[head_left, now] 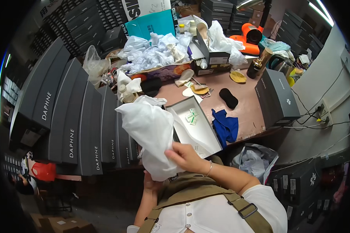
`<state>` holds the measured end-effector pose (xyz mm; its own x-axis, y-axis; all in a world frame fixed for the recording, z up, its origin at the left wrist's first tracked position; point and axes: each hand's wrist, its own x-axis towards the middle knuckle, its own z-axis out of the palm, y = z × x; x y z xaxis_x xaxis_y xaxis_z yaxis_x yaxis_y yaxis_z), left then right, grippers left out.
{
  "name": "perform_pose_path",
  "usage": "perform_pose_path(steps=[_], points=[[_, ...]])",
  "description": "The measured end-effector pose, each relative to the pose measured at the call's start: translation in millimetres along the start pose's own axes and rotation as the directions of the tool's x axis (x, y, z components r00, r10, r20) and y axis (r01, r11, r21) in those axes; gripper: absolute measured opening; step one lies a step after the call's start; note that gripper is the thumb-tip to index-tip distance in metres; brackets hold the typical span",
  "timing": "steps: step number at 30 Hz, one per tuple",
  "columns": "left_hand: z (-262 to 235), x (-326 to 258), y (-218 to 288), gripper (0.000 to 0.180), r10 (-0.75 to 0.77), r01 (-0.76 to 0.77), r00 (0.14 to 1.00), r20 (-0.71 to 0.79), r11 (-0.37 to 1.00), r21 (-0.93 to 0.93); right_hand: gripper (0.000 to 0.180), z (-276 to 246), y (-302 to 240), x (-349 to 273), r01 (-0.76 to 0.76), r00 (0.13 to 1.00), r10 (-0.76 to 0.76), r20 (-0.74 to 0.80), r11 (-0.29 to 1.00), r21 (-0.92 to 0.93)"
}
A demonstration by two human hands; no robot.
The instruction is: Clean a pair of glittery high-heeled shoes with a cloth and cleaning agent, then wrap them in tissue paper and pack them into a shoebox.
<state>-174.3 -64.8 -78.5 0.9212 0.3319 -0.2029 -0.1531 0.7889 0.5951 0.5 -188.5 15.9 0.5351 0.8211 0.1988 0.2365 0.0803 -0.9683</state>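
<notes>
A white cloth bag [149, 134], bulging with something I cannot see, is held up in front of my chest. My right hand [184, 156] grips its right side. My left hand [151, 183] holds it from underneath and is mostly hidden behind the bag. Just beyond the bag an open grey shoe box [190, 128] lies on the brown table [245, 112], with white paper lining and small green-and-white packets [192, 116] inside.
A row of dark grey shoe boxes [77, 128] stands on end at the left. A blue cloth [225, 126], a black pad [228, 98], beige insoles [198, 90] and a closed dark box [278, 97] lie on the table. A heap of plastic bags [155, 54] fills the back.
</notes>
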Motion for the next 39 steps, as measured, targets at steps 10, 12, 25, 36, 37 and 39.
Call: perform_pose_path(steps=[10,12,25,36,37,39], points=[[20.8,3.3,15.2,0.081,0.012,0.023,0.991,-0.136,0.968,0.251,0.035,-74.3,-6.1,-33.4,0.054,0.763,0.336,0.552,0.818,-0.573],[11.2,7.7,33.4,0.084,-0.079,0.084,0.996,-0.029,0.882,0.464,0.059,-118.4,-43.4,-18.4,0.058,0.995,-0.024,0.098,0.934,-0.353],[51.6,10.3,112.3,0.02,0.706,-0.464,0.682,-0.192,0.62,0.633,0.014,-190.3,-5.6,-97.9,-0.079,0.876,0.284,-0.389,0.882,0.465],[93.2,164.8,-53.3,0.07,-0.771,-0.323,0.632,0.077,-0.172,0.93,0.009,-142.4,-18.2,-71.1,0.154,0.685,-0.285,-0.671,0.956,-0.249],[90.9,157.7,-44.0,0.08,-0.748,-0.299,0.631,0.205,0.009,0.954,0.01,-131.2,-15.1,-73.6,0.176,0.705,-0.274,-0.654,0.961,-0.212],[86.9,146.3,-32.3,0.096,-0.635,0.006,0.641,0.431,0.566,0.824,0.012,-109.4,-1.7,-71.2,0.195,0.771,-0.221,-0.597,0.975,-0.11]])
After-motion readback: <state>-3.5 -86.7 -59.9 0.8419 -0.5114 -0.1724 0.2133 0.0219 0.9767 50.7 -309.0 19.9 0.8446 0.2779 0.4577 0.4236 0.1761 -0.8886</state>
